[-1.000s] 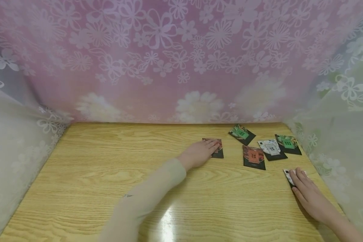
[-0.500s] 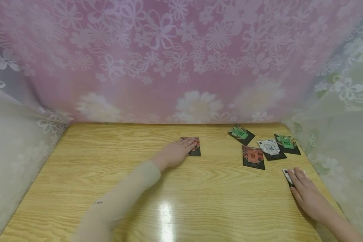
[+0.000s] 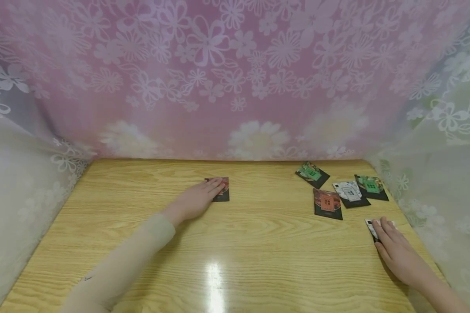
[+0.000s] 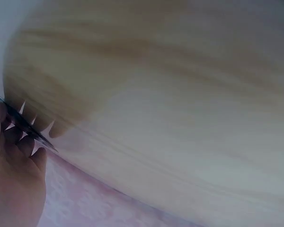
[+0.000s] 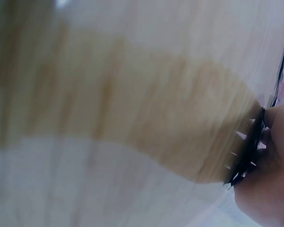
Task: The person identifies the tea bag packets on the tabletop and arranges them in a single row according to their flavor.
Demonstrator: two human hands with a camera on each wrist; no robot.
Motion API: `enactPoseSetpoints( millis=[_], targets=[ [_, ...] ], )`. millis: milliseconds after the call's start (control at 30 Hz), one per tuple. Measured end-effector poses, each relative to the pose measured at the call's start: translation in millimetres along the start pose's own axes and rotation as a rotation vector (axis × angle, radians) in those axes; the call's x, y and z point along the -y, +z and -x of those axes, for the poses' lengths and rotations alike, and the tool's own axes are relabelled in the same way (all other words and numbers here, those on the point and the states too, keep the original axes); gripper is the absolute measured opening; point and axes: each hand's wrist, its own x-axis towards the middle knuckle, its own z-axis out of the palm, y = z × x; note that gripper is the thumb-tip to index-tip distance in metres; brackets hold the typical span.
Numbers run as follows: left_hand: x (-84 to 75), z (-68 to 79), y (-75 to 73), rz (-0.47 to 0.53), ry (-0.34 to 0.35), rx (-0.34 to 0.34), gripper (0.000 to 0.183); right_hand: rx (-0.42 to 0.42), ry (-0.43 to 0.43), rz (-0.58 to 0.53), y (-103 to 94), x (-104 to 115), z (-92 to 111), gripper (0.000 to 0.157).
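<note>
My left hand lies with straight fingers on a red-and-black packet, flat on the wooden table left of centre. In the left wrist view the fingertips press on the thin dark edge of that packet. At the right side, my right hand rests flat over a white-and-black packet, covering most of it; its dark edge shows under the fingers in the right wrist view. Beyond the right hand lie another red packet, a white packet and two green ones, one at the back.
The second green packet lies near the table's right edge, and the white packet overlaps its corner. A pink floral cloth hangs behind the wooden table. Pale sheer cloths hang along the left and right sides.
My left hand has slid left across the table, and the red-and-black packet beneath it has moved along. The right hand and the other packets have stayed in place.
</note>
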Motion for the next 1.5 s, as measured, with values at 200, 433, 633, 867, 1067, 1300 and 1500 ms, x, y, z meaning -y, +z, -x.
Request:
enactPoseSetpoints(
  millis=[200, 433, 633, 867, 1067, 1300, 1500],
  targets=[
    [20.3, 32.6, 4.8, 0.058, -0.021, -0.029, 0.054, 0.011, 0.004, 0.003, -0.7, 3.2, 0.4, 0.061],
    [43.9, 63.1, 11.1, 0.031, -0.016, -0.085, 0.054, 0.006, 0.006, 0.022, -1.4, 5.1, 0.0, 0.061],
    [59.7, 87.7, 10.6, 0.017, -0.039, -0.091, 0.055, 0.001, 0.004, 0.019, -2.0, 3.6, -0.6, 0.061],
    [76.1, 120.2, 12.3, 0.05, -0.109, -0.083, 0.055, -0.024, -0.01, 0.025, -1.1, 4.5, 0.9, 0.06],
    [90.3, 136.9, 16.7, 0.007, -0.136, -0.073, 0.057, -0.036, -0.011, 0.016, -1.5, 4.1, 0.7, 0.06],
    [105.2, 148.0, 17.0, -0.071, -0.122, -0.056, 0.058, -0.03, -0.007, 0.026, -0.8, 3.6, 0.1, 0.06],
    [108.9, 151.4, 12.9, -0.104, -0.125, -0.051, 0.057, -0.034, -0.001, 0.021, -0.4, 2.9, 1.4, 0.06]
  ],
)
